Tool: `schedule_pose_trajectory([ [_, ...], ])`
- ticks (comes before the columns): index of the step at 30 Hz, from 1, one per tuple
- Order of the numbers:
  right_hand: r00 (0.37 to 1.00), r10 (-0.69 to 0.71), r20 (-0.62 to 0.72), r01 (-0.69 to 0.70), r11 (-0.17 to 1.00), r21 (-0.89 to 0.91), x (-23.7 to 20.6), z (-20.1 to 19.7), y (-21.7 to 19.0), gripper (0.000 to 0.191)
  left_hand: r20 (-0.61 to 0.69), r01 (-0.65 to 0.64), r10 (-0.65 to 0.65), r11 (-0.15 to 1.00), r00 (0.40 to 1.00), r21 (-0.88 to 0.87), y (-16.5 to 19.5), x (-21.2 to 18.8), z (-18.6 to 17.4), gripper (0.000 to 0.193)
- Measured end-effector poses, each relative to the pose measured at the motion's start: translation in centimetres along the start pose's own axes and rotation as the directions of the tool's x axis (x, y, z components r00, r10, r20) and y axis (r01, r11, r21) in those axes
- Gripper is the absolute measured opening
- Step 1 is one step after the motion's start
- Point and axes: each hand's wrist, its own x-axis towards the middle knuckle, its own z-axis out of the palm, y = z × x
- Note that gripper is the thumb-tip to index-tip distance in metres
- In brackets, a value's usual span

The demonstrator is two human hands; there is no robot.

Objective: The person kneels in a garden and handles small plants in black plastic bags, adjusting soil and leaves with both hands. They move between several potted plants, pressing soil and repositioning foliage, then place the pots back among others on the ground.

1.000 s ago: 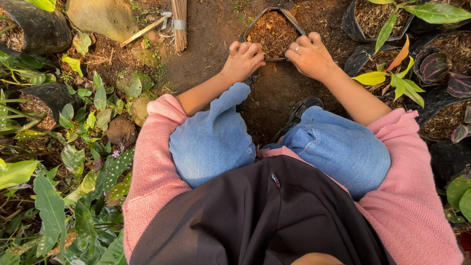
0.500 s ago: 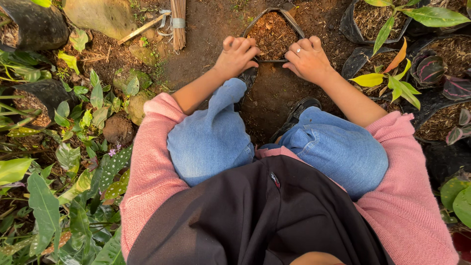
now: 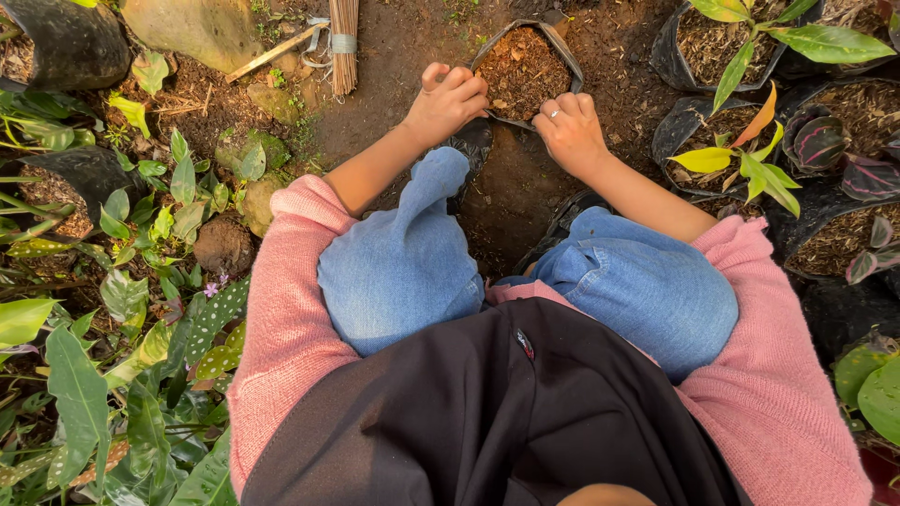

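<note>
A black plastic grow bag [image 3: 565, 56] filled with brown chipped planting mix [image 3: 523, 66] stands on the dirt in front of my knees. My left hand [image 3: 448, 101] grips the bag's near left rim with curled fingers. My right hand [image 3: 568, 129], a ring on one finger, holds the near right rim, knuckles up. Both arms reach forward from pink sleeves over my blue-jeaned knees.
Several black bags with green, yellow and purple-leaved plants [image 3: 750, 155] crowd the right side. A bundle of thin sticks [image 3: 344, 42] and a stone [image 3: 202, 28] lie at the top left. Leafy spotted plants [image 3: 141, 309] fill the left. Bare soil [image 3: 506, 197] lies between my knees.
Both hands have stayed at the bag's near rim, curling more tightly onto its edge. The view shifted slightly.
</note>
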Motion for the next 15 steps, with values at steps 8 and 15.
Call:
schedule_pose_trajectory([
  [8,0.998,0.062,0.025,-0.062,0.998,0.007,0.8,-0.3,-0.1,0.012,0.034,0.062,-0.067,0.989,0.997,0.136,0.6,0.6,0.9,0.014],
  [15,0.997,0.067,0.032,-0.072,0.98,0.185,1.7,-2.0,-0.8,0.026,0.021,0.086,-0.088,0.992,0.996,0.088,0.6,0.5,0.1,0.024],
])
